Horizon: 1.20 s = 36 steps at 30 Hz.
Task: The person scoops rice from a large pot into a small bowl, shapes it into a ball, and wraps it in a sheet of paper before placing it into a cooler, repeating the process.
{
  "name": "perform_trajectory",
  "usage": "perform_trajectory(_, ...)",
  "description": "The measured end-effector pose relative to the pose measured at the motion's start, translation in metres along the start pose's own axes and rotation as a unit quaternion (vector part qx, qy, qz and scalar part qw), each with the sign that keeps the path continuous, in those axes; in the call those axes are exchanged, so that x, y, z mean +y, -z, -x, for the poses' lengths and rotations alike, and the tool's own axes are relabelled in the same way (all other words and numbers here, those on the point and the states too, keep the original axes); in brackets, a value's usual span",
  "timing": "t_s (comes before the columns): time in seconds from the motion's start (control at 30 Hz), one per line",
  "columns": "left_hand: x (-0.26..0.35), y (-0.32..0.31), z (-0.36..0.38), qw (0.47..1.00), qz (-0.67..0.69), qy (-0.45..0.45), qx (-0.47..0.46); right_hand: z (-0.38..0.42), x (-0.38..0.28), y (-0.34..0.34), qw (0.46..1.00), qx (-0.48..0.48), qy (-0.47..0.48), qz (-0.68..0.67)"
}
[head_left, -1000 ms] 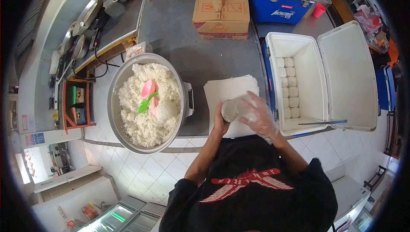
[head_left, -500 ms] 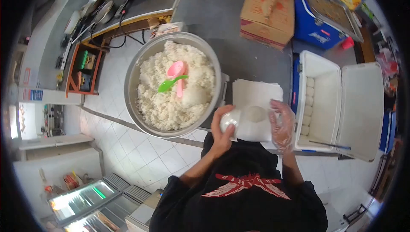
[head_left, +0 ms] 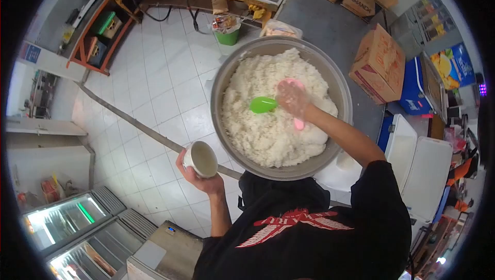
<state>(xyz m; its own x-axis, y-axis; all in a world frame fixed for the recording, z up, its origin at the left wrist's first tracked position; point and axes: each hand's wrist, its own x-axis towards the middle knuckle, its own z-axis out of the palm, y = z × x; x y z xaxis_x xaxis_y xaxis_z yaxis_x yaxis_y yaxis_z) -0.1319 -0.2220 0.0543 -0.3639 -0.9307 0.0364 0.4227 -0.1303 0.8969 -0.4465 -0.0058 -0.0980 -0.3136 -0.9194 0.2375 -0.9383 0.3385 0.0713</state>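
A large metal basin [head_left: 220, 120] of white rice [head_left: 258, 136] stands before me. My right hand [head_left: 294, 98], in a clear plastic glove, is over the middle of the rice, blurred by motion. It covers the handle of a green spoon [head_left: 263, 105] and part of a pink scoop [head_left: 299, 124]; whether its fingers grip either one I cannot tell. To the left of the basin, my bare left hand [head_left: 198, 177] holds a white bowl [head_left: 202, 159], its mouth turned up toward me. White paper sheets [head_left: 330, 179] lie partly hidden behind my right arm.
A cardboard box [head_left: 379, 63] and a blue cooler [head_left: 417, 92] stand on the dark counter at the right. Nearer is an open white cooler box [head_left: 401, 143] with its lid [head_left: 427, 177] swung out. A green bin [head_left: 227, 37] sits on the tiled floor beyond the basin.
My left hand has carried the bowl left, away from the paper, and turned its mouth up. My right hand has moved from the paper to the utensils on the rice. The view has swung left.
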Motion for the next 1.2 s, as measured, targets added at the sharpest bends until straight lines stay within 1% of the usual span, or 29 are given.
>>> perform_trajectory(0.07, -0.019, 0.019, -0.028, 0.999, -0.008, 0.043, 0.032, -0.010, 0.004, 0.006, 0.986, -0.021, -0.075, -0.144)
perform_trajectory(0.1, -0.031, 0.029, -0.038, 0.996, -0.014, 0.068, 0.047, -0.030, -0.002, 0.056, 0.951, -0.127, -0.173, -0.224)
perform_trajectory(0.13, -0.053, 0.042, -0.047, 0.996, -0.004, 0.076, 0.039, -0.048, -0.007, 0.094, 0.889, -0.228, -0.268, -0.294)
perform_trajectory(0.17, -0.068, 0.045, -0.053, 0.995, -0.016, 0.096, 0.037, -0.057, -0.004, 0.103, 0.915, -0.247, -0.215, -0.237)
perform_trajectory(0.23, -0.092, 0.050, -0.062, 0.989, -0.042, 0.136, 0.026, -0.074, 0.004, 0.116, 0.947, -0.276, -0.105, -0.125)
perform_trajectory(0.27, -0.110, 0.056, -0.064, 0.991, -0.056, 0.125, 0.004, -0.100, -0.011, 0.142, 0.933, -0.354, -0.065, -0.011)
perform_trajectory(0.37, -0.115, 0.039, -0.059, 0.983, -0.065, 0.174, 0.007, -0.109, -0.016, 0.116, 0.937, -0.348, -0.040, -0.006)
perform_trajectory(0.43, -0.132, 0.041, -0.055, 0.984, -0.070, 0.165, -0.010, -0.102, -0.012, 0.112, 0.975, -0.215, 0.038, 0.042)
perform_trajectory(0.47, -0.138, 0.043, -0.053, 0.983, -0.076, 0.165, -0.013, -0.100, -0.011, 0.109, 0.984, -0.147, 0.080, 0.063)
perform_trajectory(0.5, -0.142, 0.046, -0.049, 0.983, -0.082, 0.163, -0.014, -0.102, -0.011, 0.105, 0.971, -0.216, 0.095, 0.038)
perform_trajectory(0.57, -0.136, 0.038, -0.043, 0.979, -0.063, 0.193, -0.025, -0.108, -0.011, 0.102, 0.929, -0.350, 0.118, -0.008)
perform_trajectory(0.67, -0.140, 0.033, -0.033, 0.977, -0.028, 0.211, -0.031, -0.098, -0.030, 0.117, 0.910, -0.389, 0.036, -0.140)
perform_trajectory(0.77, -0.137, 0.026, -0.031, 0.978, -0.010, 0.209, -0.027, -0.067, -0.062, 0.100, 0.897, -0.335, 0.024, -0.286)
perform_trajectory(0.87, -0.136, 0.029, -0.027, 0.978, -0.018, 0.204, -0.027, -0.057, -0.067, 0.098, 0.888, -0.350, 0.026, -0.296)
perform_trajectory(0.97, -0.137, 0.030, -0.027, 0.979, -0.027, 0.199, -0.039, -0.044, -0.069, 0.100, 0.884, -0.367, 0.008, -0.288)
perform_trajectory(1.03, -0.138, 0.030, -0.028, 0.977, -0.017, 0.208, -0.044, -0.037, -0.070, 0.099, 0.881, -0.349, -0.012, -0.318)
perform_trajectory(1.13, -0.138, 0.034, -0.029, 0.980, -0.075, 0.180, -0.050, -0.030, -0.069, 0.103, 0.878, -0.330, -0.038, -0.345)
perform_trajectory(1.2, -0.140, 0.045, -0.036, 0.984, -0.046, 0.172, -0.021, -0.026, -0.063, 0.103, 0.882, -0.310, -0.039, -0.352)
